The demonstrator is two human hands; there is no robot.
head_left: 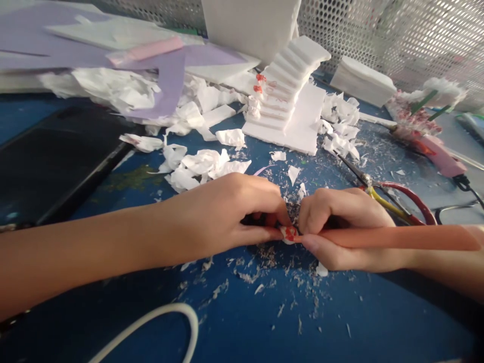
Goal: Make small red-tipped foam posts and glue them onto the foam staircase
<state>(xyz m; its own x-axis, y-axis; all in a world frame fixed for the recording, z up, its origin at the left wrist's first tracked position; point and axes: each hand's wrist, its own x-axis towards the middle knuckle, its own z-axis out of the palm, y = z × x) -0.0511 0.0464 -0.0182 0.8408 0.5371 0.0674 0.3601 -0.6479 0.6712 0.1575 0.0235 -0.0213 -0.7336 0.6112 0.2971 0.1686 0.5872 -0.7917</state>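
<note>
My left hand [242,214] pinches a small white piece with red patches [289,234] between thumb and fingers, low over the blue table. In my right hand [344,222] is an orange marker [401,237], lying nearly level, with its thin tip touching or almost touching the red-marked piece. Both hands are closed and close together. Beyond them stands a white foam staircase [289,83] on a flat foam base, with small red-and-white bits along its left side. What the piece is made of I cannot tell.
Crumpled white paper [206,166] lies beyond my left hand. Scissors [385,194] with red and yellow handles rest behind my right hand, near a pink glue gun [434,151]. A black tablet-like slab [64,156] is at left, a white cable [170,308] in front. Shavings litter the table.
</note>
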